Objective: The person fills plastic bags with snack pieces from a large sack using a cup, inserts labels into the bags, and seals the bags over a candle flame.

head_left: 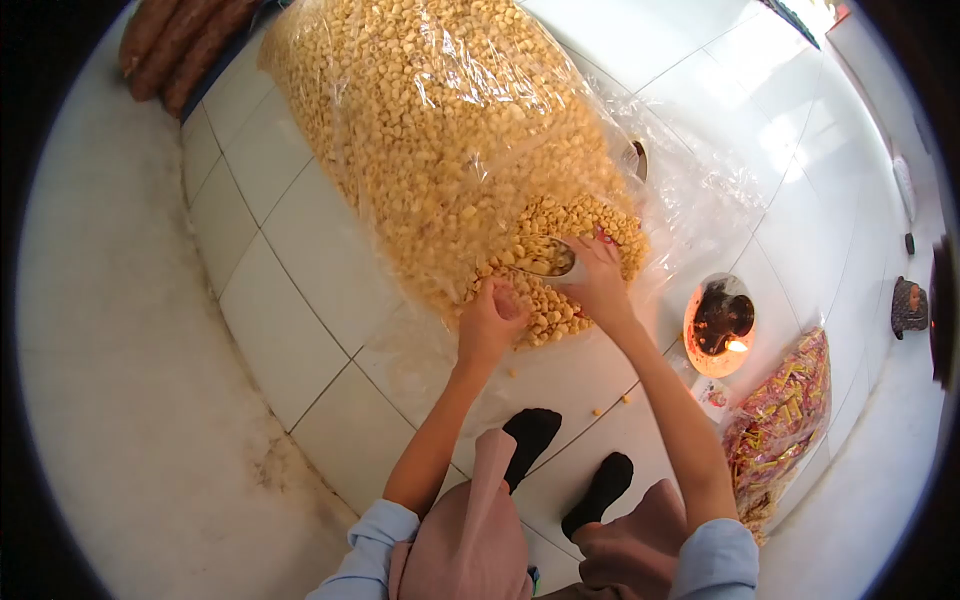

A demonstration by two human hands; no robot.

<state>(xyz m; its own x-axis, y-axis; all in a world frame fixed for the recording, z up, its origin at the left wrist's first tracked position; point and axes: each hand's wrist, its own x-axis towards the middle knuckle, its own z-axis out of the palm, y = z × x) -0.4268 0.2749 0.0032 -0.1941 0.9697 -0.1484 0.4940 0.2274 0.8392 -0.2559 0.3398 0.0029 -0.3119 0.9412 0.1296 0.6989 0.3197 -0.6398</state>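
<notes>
A big clear plastic bag [430,130] full of small yellow-brown snack pieces lies on the tiled floor, its mouth towards me. My right hand [597,277] is closed round a metal scoop [560,262], which rests among the loose pieces [590,215] at the bag's opening and has some pieces in it. Just left of the scoop, my left hand [492,315] is at the near edge of the bag with its fingers curled; whatever they hold, plastic or pieces, is too small to make out.
A plate [722,325] with dark residue and a small flame stands on the right. Beside it lie a small card [711,397] and a bag of colourful packets [785,405]. Long brown bundles [180,50] lie at the upper left. White walls flank the floor.
</notes>
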